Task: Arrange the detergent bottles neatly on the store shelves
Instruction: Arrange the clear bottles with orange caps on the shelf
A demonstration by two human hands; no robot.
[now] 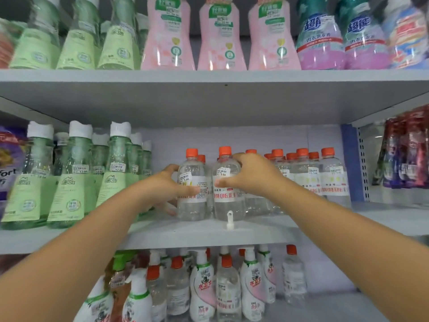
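There is one camera, on the person's head. It looks straight at the middle shelf from very close, tipped a little down. Rows above and below that shelf show too, and both arms reach in from below.

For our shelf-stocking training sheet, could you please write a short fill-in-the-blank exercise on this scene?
1. The clear bottles that both hands grip have ____ caps.
2. The left hand and the right hand work on the ____ shelf of the three.
3. The three bottles straight above the hands are ____ in colour.
4. The green bottles stand to the ____ of the hands.

Missing words: orange; middle; pink; left
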